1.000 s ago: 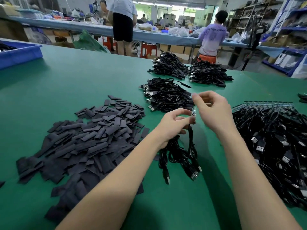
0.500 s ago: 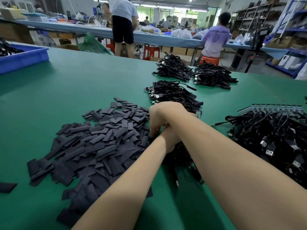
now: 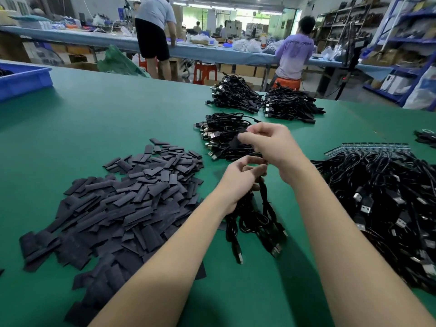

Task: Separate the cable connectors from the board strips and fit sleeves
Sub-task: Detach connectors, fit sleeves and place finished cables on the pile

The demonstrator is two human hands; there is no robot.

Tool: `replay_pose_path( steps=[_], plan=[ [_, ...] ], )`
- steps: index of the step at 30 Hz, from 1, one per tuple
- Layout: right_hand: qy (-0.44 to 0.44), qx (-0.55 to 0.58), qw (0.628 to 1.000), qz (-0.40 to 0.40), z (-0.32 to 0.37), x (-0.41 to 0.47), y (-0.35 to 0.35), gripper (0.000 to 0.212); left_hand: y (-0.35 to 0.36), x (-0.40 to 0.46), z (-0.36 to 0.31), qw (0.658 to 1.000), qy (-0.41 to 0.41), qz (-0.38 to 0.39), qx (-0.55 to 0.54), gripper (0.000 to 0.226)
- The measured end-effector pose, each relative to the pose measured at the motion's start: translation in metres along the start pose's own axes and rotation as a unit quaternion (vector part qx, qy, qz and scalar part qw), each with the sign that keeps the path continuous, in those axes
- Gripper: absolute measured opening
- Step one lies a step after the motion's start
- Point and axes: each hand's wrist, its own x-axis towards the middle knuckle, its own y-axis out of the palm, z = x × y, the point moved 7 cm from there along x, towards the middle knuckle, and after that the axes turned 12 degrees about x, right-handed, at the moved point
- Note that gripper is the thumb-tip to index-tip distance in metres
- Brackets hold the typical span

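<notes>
Head view looks down, close over table (image 3: 118, 109).

Blue bin (image 3: 26, 79) far left; two ppl (image 3: 154, 29) at bench behind.

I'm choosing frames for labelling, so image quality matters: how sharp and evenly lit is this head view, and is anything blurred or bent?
Head view: even overhead light, soft shadows under the forearms on the green table; the right hand and the sleeve it pinches are motion-blurred, the left hand sharper; wide-angle bending curves the far table edge; back windows are blown out.
</notes>
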Motion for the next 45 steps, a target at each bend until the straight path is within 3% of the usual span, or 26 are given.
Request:
replay_pose_path(
  steps=[5,11,18,27,32,40,45],
  plan=[
    [0.073,0.171,0.981,-0.056,-0.047,-0.035,-0.051,0.012,0.009,0.009,0.009,1.000,0.002,0.022,-0.012,0.028],
    [0.065,0.313,0.937,-0.138,-0.070,-0.043,-0.069,0.014,0.015,0.018,0.016,0.999,0.005,0.050,-0.014,0.023],
    [0.065,0.279,0.946,-0.153,-0.070,-0.049,-0.067,0.029,0.017,0.018,0.015,0.996,0.017,0.074,-0.037,0.021],
    [0.038,0.271,0.953,-0.130,-0.069,-0.046,-0.067,0.007,0.015,0.016,0.013,0.995,0.020,0.080,-0.050,0.020],
    [0.002,0.258,0.949,-0.180,-0.067,-0.045,-0.076,0.024,0.016,0.017,0.013,0.996,0.023,0.079,-0.039,0.021],
    [-0.018,0.241,0.957,-0.160,-0.065,-0.045,-0.077,0.016,0.015,0.017,0.014,0.994,0.025,0.089,-0.051,0.021],
    [0.005,0.206,0.973,-0.108,-0.065,-0.045,-0.073,0.014,0.013,0.019,0.016,0.996,0.021,0.080,-0.043,0.021]
  ],
)
